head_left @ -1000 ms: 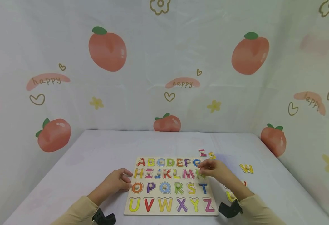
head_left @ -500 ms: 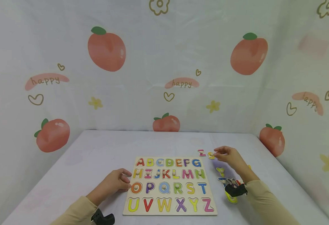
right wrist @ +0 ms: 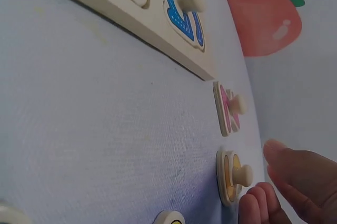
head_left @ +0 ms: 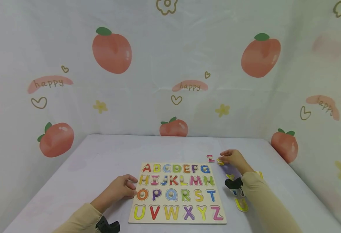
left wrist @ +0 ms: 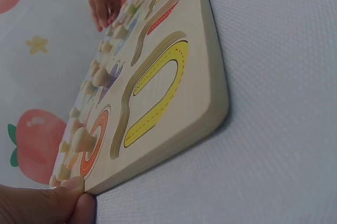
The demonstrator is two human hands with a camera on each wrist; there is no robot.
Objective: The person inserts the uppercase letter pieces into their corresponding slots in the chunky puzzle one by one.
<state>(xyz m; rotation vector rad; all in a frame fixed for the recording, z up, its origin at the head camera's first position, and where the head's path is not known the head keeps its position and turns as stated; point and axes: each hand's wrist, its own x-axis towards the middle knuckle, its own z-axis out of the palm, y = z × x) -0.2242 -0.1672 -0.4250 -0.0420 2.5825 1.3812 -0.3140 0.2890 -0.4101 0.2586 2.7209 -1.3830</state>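
Observation:
A wooden alphabet puzzle board (head_left: 220, 204) lies on the table, with knobbed letters in its upper rows. My left hand (head_left: 121, 188) rests at the board's left edge; in the left wrist view its thumb (left wrist: 75, 184) touches the edge beside the orange O (left wrist: 96, 145). Beyond the board's top right corner, my right hand (head_left: 234, 159) is over the yellow S piece (head_left: 220, 162). The right wrist view shows its thumb (right wrist: 300, 169) and fingertips apart, near the S piece's knob (right wrist: 243, 175), with a small gap. A pink Z piece (head_left: 210, 158) lies just left of it.
The S and T recesses and the bottom row show printed letters without knobs. Right of the board lie a yellow Y piece (head_left: 230, 176), a yellow U piece (head_left: 241, 205) and other letters, partly hidden by the right wrist camera (head_left: 233, 183) and sleeve (head_left: 265, 200).
My right hand has left the board near the N, moved up and right, and come down over the S piece. My left hand stays at the board's left edge.

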